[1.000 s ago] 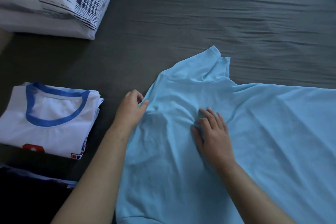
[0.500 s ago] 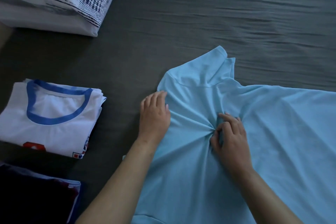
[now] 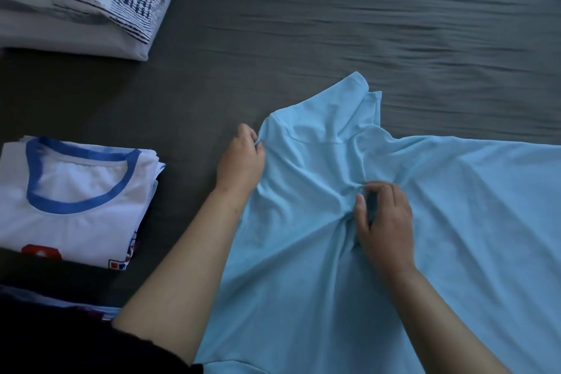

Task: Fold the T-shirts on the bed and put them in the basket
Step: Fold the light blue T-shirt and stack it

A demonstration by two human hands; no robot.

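Blue T-shirt [image 3: 379, 252] in both hands' grip

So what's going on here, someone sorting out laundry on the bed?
Yes. A person is working on a light blue T-shirt spread on the dark bed. The left hand pinches its edge near the shoulder, and the right hand gathers a bunch of fabric at the middle, so it is not yet folded. A white T-shirt with a blue collar already lies folded to the left, and a pillow sits at the far left. No basket is in view.
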